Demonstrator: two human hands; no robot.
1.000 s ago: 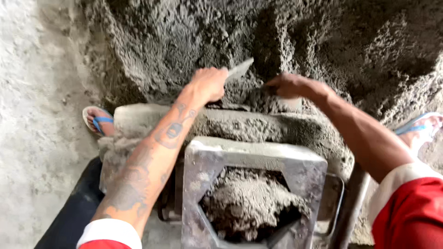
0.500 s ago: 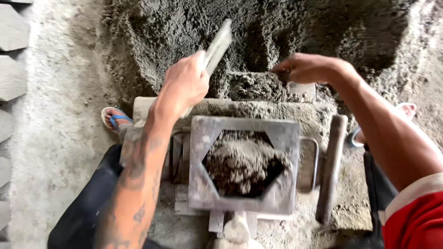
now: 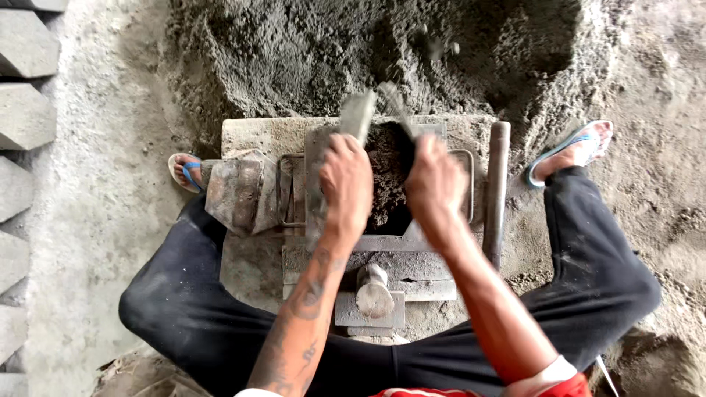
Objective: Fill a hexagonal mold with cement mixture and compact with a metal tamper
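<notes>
Over the metal mould (image 3: 316, 169) filled with grey mix (image 3: 388, 176), which sits on a slab between the person's legs just before the big cement heap (image 3: 309, 51), the left hand (image 3: 347, 180) grips a flat scraper (image 3: 357, 114) and the right hand (image 3: 435, 184) is closed on a second blade (image 3: 393, 99).

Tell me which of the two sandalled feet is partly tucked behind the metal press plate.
The person's left foot, in the blue-strapped sandal at the frame's left edge of the mould. Its heel side disappears behind the tilted metal plate; the right foot lies fully exposed on sand.
</notes>
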